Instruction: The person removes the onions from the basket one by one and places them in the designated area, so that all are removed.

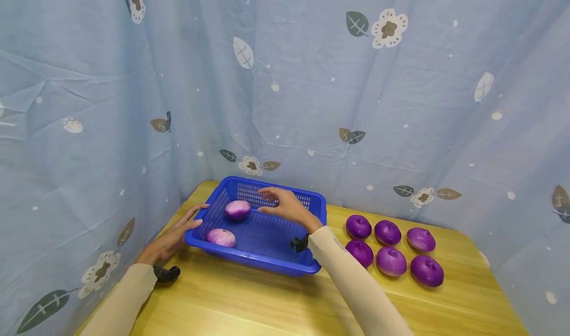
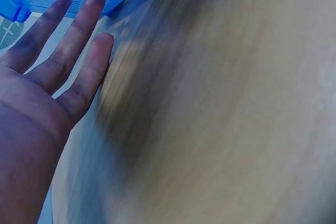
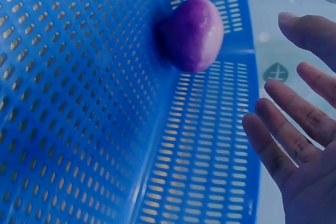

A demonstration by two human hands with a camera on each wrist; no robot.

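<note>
A blue plastic basket (image 1: 262, 264) with slotted walls stands on the table. Inside it, along the left part, lie two purple-and-white onions: one onion (image 1: 238, 210) towards the back wall and another onion (image 1: 220, 237) nearer the front. My left hand (image 1: 171, 237) has its fingers spread, the tips at the basket's left rim. Over the basket's middle hovers my right hand (image 1: 287, 206), palm facing left, fingers loosely bent and holding nothing. In the right wrist view, the back onion (image 3: 195, 35) rests near the slotted wall, apart from the right hand (image 3: 304, 145).
Several deep purple onions sit in two rows right of the basket, among them a front-right onion (image 1: 427, 270) and a back-left onion (image 1: 358, 226). The right forearm passes close to them. A blue patterned curtain (image 1: 303, 103) hangs behind and left of the wooden table (image 1: 249, 301).
</note>
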